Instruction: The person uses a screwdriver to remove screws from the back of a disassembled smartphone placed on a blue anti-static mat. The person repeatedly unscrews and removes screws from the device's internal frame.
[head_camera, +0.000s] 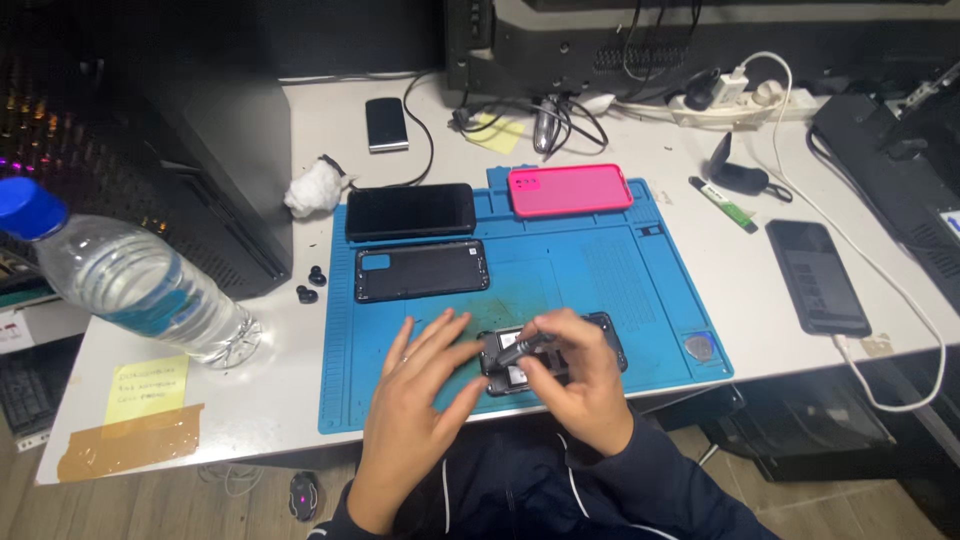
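An opened black phone (600, 330) lies at the near edge of the blue work mat (600, 270). My left hand (415, 400) rests flat on the mat with its fingertips against the phone's left end. My right hand (580, 375) covers the phone's middle and grips a dark slim tool (520, 350), its tip down on the phone's inside. Above them on the mat lie a black back cover (421, 270), a black phone (410, 211) with its screen up, and a pink phone case (569, 190).
A clear water bottle (130, 280) with a blue cap stands at the left, near a yellow note (147, 388). Two small black earbuds (310, 285), a white wad (315, 188), a green pen (725, 204), a charging phone (818, 277) and a power strip (740, 100) surround the mat.
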